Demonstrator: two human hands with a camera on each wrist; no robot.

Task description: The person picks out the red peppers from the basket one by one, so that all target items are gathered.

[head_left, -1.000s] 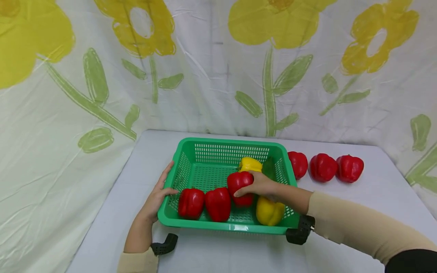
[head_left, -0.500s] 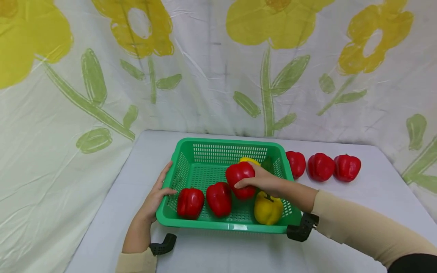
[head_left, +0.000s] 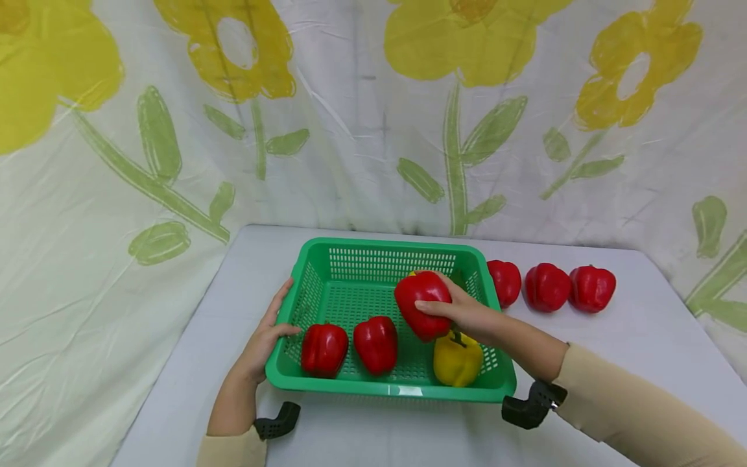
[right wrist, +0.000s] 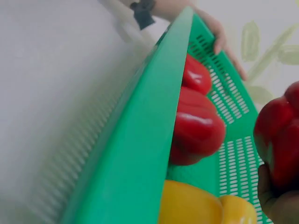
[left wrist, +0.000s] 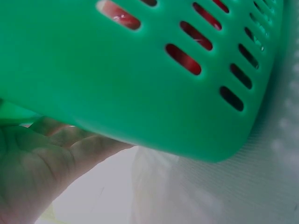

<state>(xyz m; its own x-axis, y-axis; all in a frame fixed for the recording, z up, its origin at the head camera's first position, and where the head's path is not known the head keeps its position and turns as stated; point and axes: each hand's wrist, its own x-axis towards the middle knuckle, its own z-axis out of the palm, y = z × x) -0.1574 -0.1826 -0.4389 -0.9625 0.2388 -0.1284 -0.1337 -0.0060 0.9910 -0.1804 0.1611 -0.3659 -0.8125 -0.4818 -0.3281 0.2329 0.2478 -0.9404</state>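
Observation:
My right hand (head_left: 467, 316) holds a red bell pepper (head_left: 421, 301) up over the right half of the green basket (head_left: 403, 389); in the right wrist view this pepper (right wrist: 282, 135) is at the right edge. At the basket's left side, my left hand (head_left: 259, 347) grips the rim, thumb over it and fingers along the outer wall, as the left wrist view shows of the hand (left wrist: 42, 158). Two red bell peppers, a left one (head_left: 324, 350) and a middle one (head_left: 375, 345), lie along the basket's front. A yellow bell pepper (head_left: 458, 360) sits front right. Another yellow thing behind my right hand is mostly hidden.
Right of the basket, three red bell peppers stand in a row on the white table (head_left: 583, 363): a near one (head_left: 505, 283), a middle one (head_left: 548, 287) and a far one (head_left: 592, 288). A flower-painted cloth (head_left: 350, 162) hangs behind the table.
My right hand has lifted the red bell pepper from among the others and shifted it slightly right. The middle red pepper has tipped a little. My left hand stays on the rim.

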